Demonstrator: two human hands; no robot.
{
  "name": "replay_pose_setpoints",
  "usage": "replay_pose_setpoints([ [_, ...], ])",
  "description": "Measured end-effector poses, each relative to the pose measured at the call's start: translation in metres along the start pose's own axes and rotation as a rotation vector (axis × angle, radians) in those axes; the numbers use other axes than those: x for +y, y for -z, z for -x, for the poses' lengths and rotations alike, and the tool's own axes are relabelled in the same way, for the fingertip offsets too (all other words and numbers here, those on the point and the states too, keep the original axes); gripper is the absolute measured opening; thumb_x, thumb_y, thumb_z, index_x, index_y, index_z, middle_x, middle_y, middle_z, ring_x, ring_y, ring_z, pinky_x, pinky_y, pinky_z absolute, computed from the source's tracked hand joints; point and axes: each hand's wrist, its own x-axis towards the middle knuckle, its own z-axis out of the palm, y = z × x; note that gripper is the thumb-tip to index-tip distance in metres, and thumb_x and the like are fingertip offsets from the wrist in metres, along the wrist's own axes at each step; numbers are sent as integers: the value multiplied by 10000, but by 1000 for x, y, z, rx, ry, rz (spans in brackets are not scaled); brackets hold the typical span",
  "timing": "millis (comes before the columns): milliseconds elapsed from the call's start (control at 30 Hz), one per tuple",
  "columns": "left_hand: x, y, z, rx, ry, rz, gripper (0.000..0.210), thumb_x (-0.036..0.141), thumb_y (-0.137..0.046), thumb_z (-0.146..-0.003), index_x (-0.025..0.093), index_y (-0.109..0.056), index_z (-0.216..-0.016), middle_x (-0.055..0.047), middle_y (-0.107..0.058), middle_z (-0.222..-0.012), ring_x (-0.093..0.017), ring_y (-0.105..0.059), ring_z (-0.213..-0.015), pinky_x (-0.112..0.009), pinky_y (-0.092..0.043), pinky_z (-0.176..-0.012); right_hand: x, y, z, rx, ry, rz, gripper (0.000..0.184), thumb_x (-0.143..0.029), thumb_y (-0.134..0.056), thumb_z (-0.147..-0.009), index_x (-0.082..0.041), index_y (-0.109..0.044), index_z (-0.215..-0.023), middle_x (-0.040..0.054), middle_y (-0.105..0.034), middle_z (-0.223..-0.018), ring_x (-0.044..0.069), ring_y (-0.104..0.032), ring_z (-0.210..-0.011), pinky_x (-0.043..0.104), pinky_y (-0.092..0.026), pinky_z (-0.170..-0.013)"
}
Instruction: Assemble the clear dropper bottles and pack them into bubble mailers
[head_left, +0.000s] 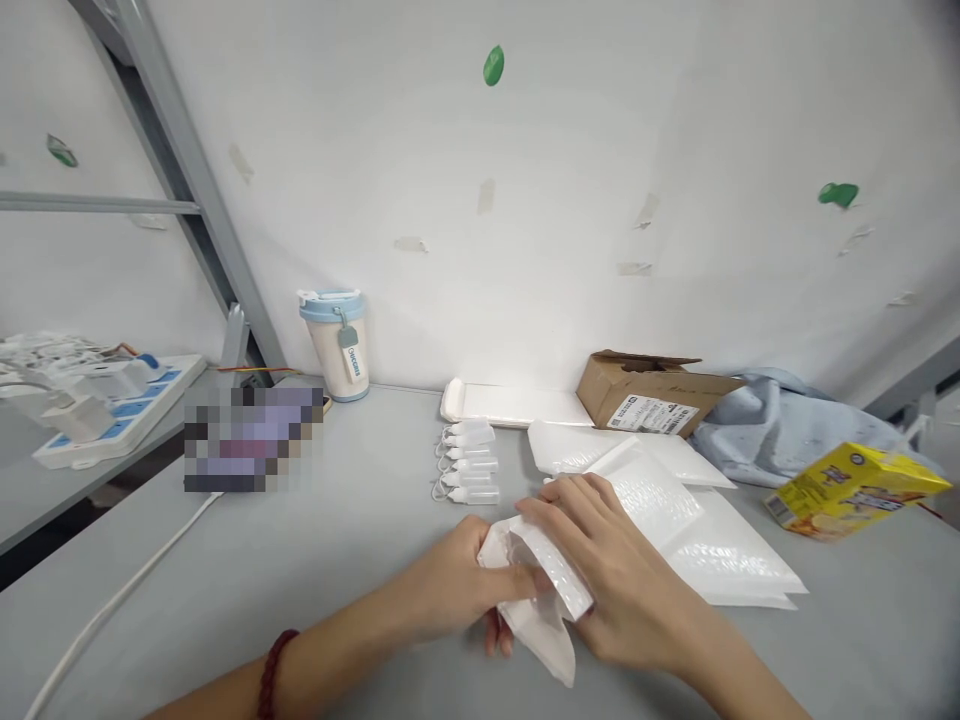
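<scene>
Both hands grip one white bubble mailer point(551, 645) above the grey table. My left hand point(469, 575) pinches its left side, the thumb reaching into the mouth. My right hand point(607, 560) is wrapped over the right side, fingers bent across the bubble-lined edge. Whether anything lies inside the mailer is hidden. Just beyond the hands, several small clear dropper bottles point(474, 465) with white caps lie in a row. More white bubble mailers point(739, 545) are spread flat, overlapping, to the right of my right hand.
Along the wall stand a cream tumbler point(341, 350), a white box point(517, 403) and an opened cardboard box point(652, 395). A yellow snack box point(855, 490) and blue cloth point(795, 420) lie right. At left are a blurred phone point(255, 440), a cable point(120, 610) and a power strip point(127, 410).
</scene>
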Motion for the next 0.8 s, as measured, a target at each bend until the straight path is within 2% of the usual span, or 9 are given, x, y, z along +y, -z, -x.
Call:
replay_pose_setpoints([
  [100,-1,3,0,-13,-13,-22,300,393,-563,-755,132,-574,-608,16,-525,-455,-85,-455,-384,-195,-349,-401,-2,-1,-1,-40,-6,7,517,-133,-518,-670,-156,-437,-1180,103,-486,-1000,250,-433,-950,472,-298,-903],
  [200,-6,0,-3,60,-60,-104,392,386,-516,-785,142,-511,-480,21,-454,-368,-78,-404,-330,-196,-294,-361,-4,-4,-3,-88,-6,18,574,-138,-512,-632,-150,-429,-1200,114,-505,-1031,265,-443,-989,507,-273,-940],
  [267,-7,-3,-4,105,-37,-130,445,398,-494,-789,152,-463,-420,20,-428,-335,-79,-381,-293,-199,-268,-325,-6,-6,-3,-111,5,24,609,-139,-505,-604,-145,-429,-1208,121,-517,-1065,275,-442,-1035,521,-261,-962],
  [400,-4,-6,-5,181,22,-97,509,485,-464,-791,150,-457,-409,11,-454,-348,-76,-389,-270,-191,-242,-291,-6,-13,0,-92,40,92,723,-119,-471,-584,-104,-358,-1298,162,-475,-1248,305,-346,-1225,555,-216,-1014],
  [533,-1,-2,-5,167,-6,-37,539,551,-489,-766,129,-489,-430,6,-478,-360,-69,-405,-274,-182,-257,-299,-1,-19,2,37,76,261,756,-47,-426,-585,-29,-313,-1333,217,-409,-1349,328,-249,-1313,568,-269,-996],
  [667,0,2,-4,124,-28,65,519,560,-522,-754,94,-571,-531,-23,-556,-435,-79,-472,-325,-177,-315,-333,5,-22,0,264,115,444,606,41,-343,-678,-24,-393,-1279,223,-520,-1253,304,-378,-1257,521,-360,-931],
  [733,1,2,-3,83,-32,114,501,548,-529,-759,92,-582,-558,-25,-566,-454,-80,-485,-335,-175,-332,-343,8,-21,0,308,127,482,523,38,-338,-737,-41,-439,-1244,219,-554,-1215,300,-441,-1212,510,-375,-908],
  [800,3,2,-2,60,-37,149,479,522,-517,-777,96,-581,-567,-19,-561,-458,-79,-483,-327,-174,-325,-336,9,-19,0,292,126,468,463,-2,-369,-781,-71,-467,-1227,209,-561,-1212,301,-468,-1188,514,-372,-904],
])
